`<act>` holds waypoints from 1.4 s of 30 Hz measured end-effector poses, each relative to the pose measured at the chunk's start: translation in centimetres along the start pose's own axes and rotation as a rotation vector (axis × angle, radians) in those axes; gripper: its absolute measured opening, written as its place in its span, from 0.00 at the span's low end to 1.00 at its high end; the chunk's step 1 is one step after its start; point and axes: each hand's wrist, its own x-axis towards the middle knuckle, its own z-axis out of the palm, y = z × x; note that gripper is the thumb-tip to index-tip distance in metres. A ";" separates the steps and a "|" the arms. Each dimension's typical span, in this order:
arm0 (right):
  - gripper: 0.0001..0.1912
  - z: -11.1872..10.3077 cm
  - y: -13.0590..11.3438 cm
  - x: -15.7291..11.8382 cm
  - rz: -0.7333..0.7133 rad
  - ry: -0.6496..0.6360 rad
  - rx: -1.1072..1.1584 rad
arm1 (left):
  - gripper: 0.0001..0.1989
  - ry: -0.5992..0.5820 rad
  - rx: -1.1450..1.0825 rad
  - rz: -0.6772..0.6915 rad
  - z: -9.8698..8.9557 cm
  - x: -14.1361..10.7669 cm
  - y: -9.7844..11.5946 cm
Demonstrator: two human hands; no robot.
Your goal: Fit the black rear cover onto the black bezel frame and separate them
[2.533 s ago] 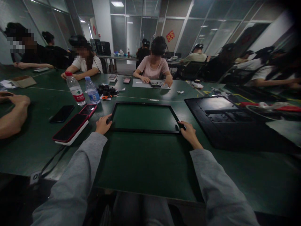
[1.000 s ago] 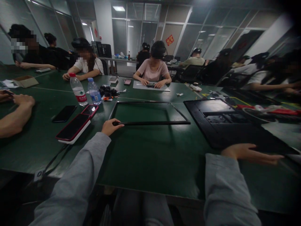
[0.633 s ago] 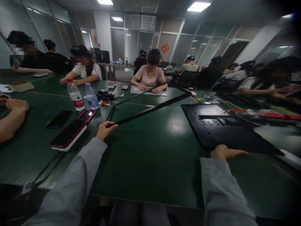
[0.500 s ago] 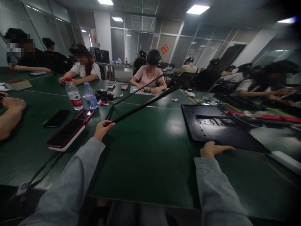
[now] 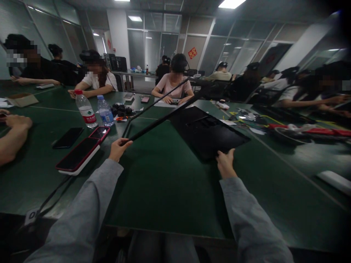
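My left hand [image 5: 117,149] is closed around the near corner of a thin black rectangular frame [image 5: 161,119], like a screen bezel, which slants up and away above the table. The fingers of my right hand [image 5: 227,164] grip the near edge of a flat black panel [image 5: 205,137], which looks like a monitor back cover with a recess in its middle. The panel lies to the right of the frame, and its far left part passes behind the frame's bar. Whether the panel rests on the table or is slightly raised, I cannot tell.
On the left lie a black phone [image 5: 68,137] and a red-edged device [image 5: 78,155] on a white base. Two water bottles [image 5: 86,111] stand behind them. Red and yellow cables [image 5: 309,128] spread at right, near a white bar [image 5: 336,182]. Several people sit around the green table [image 5: 164,190].
The black panel has shifted left and turned, with my right hand now gripping its near edge, thumb raised. My left hand and the frame have hardly moved.
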 end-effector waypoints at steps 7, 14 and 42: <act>0.41 -0.2 -2.0 0.1 0.122 -0.359 0.074 | 0.32 -0.025 0.128 0.078 0.0 -0.2 0.6; 0.29 -1.2 -1.6 1.4 0.147 -0.264 -0.016 | 0.26 -0.134 0.347 0.225 0.1 -1.0 1.7; 0.33 -0.7 1.4 -0.9 -0.318 -0.089 -0.410 | 0.15 -0.351 0.571 0.528 2.1 0.3 -0.3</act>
